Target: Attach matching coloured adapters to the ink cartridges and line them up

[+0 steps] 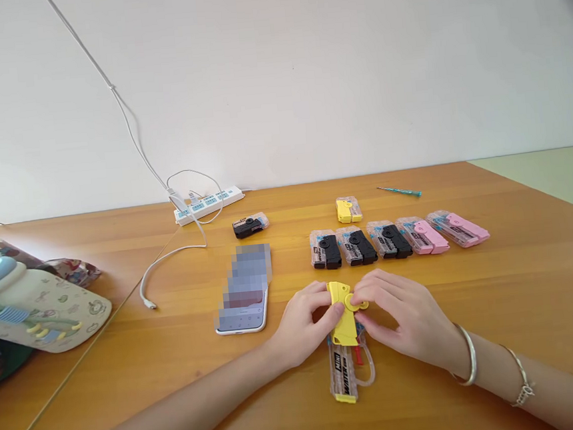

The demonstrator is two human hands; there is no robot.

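Note:
My left hand [304, 327] and my right hand [400, 315] meet over a yellow plastic mini water gun [343, 316], gripping it from both sides. My right fingertips pinch a round yellow part [357, 304] at its top. Below the gun lies a clear plastic water tank or pack [343, 370] with a yellow end, a red piece and a loop of clear tubing, partly hidden by the gun. A row of packaged toy guns, black [357, 247] and pink [458, 228], stands just beyond my hands, not touching them.
A wooden table [522, 274] holds a pixelated phone [243, 289], another packaged yellow gun [349, 209], a black one [250, 225], and a small screwdriver [399, 192]. A power strip [208, 205] and white cable [169, 252] lie behind. A patterned cushion [28, 304] stands at left.

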